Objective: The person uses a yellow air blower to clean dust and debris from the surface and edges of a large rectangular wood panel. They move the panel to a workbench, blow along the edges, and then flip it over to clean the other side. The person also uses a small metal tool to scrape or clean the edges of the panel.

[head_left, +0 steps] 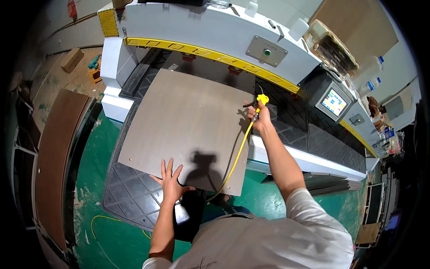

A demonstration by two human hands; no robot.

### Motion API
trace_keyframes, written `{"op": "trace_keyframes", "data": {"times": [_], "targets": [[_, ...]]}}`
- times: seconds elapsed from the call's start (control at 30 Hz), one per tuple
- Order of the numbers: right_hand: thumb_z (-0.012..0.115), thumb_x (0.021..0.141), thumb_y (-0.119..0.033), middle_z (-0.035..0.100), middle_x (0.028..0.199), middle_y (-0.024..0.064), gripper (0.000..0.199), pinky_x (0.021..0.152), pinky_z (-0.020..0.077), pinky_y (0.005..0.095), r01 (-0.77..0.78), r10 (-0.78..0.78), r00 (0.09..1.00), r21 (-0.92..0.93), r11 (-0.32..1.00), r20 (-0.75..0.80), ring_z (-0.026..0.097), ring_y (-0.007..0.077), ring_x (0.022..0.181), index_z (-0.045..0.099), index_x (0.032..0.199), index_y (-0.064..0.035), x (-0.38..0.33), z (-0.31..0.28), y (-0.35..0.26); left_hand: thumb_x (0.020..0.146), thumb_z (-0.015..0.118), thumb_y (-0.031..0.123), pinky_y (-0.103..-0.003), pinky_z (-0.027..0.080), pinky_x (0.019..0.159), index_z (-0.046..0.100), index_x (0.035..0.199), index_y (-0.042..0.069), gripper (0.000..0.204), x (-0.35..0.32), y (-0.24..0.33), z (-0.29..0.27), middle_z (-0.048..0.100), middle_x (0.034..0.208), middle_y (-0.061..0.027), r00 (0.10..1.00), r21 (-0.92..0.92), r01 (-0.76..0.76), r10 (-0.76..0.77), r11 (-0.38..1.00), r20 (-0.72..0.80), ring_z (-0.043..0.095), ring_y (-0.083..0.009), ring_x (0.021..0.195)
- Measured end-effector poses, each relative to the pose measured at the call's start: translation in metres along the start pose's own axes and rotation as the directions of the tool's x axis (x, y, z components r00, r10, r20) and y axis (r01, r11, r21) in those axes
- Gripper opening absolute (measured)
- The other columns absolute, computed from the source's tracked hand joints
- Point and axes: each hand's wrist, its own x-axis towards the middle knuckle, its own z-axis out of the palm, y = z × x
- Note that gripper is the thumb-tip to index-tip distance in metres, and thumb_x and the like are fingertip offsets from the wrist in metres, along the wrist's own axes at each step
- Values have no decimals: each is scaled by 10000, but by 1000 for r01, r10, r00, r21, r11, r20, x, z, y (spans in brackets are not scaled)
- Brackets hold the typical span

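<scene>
A large grey-brown board point(186, 116) lies flat on the black ribbed table of the machine, its far edge reaching in under the machine's beam. Small round holes show near its front corners. My left hand point(170, 181) rests with spread fingers at the board's near edge. Over the board's right edge, my right hand point(263, 115) is closed around a yellow air blow gun point(262, 99), its thin nozzle pointing away from me. From the gun a yellow hose point(237, 159) runs back toward my body across the board's near right part.
The white machine beam point(192, 24) with a yellow strip spans the far side. A touchscreen point(334, 102) and a green button point(267, 52) sit on it, with bottles on top. Brown panels point(60, 148) stand at left; a stack of boards point(333, 186) lies low at right.
</scene>
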Motion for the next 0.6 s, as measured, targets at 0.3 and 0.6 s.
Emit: {"op": "trace_keyframes", "data": {"times": [0.3,0.6], "targets": [[512,1039,-448,602,739,47,356,406,432,329,43,-307,934,-793,607,-184,494,156,472,547,1041,-94,122,19,3,468,956,459,-847,-38,1081,704,1259,170,879,-8,-14,5,389,1586,-99,996,-29,-82,81,996,-36,275,-331,1524],[518,1051,-391,554,702,55,343,412,434,358,293,-249,941,-918,267,228,502,174,453,539,967,-59,95,152,107,502,936,480,-838,-36,1090,707,1263,135,866,-8,-13,0,349,1610,-84,998,-64,-63,62,996,-19,291,-284,1520]]}}
